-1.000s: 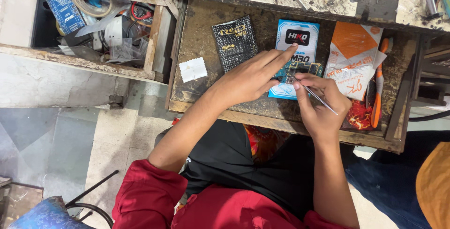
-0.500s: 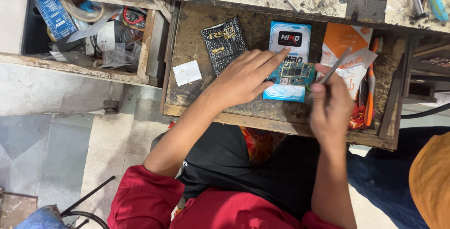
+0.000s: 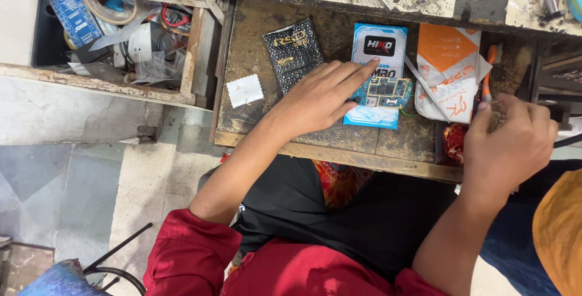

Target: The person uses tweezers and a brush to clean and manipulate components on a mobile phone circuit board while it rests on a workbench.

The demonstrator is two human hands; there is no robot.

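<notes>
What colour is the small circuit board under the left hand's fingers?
Blue-green circuit board with dark chips, seen in the head view.

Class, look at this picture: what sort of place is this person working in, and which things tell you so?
Probably a small electronics repair bench. The left hand steadies a small blue-green circuit board in a worn wooden pull-out drawer, flat spare-part packets lie alongside, and a second open wooden drawer holds tape and cables.

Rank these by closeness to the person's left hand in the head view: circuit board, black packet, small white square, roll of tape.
1. Circuit board, by its fingertips.
2. Black packet, just beyond the left hand.
3. Small white square, further left.
4. Roll of tape, in the far-left drawer.
</notes>
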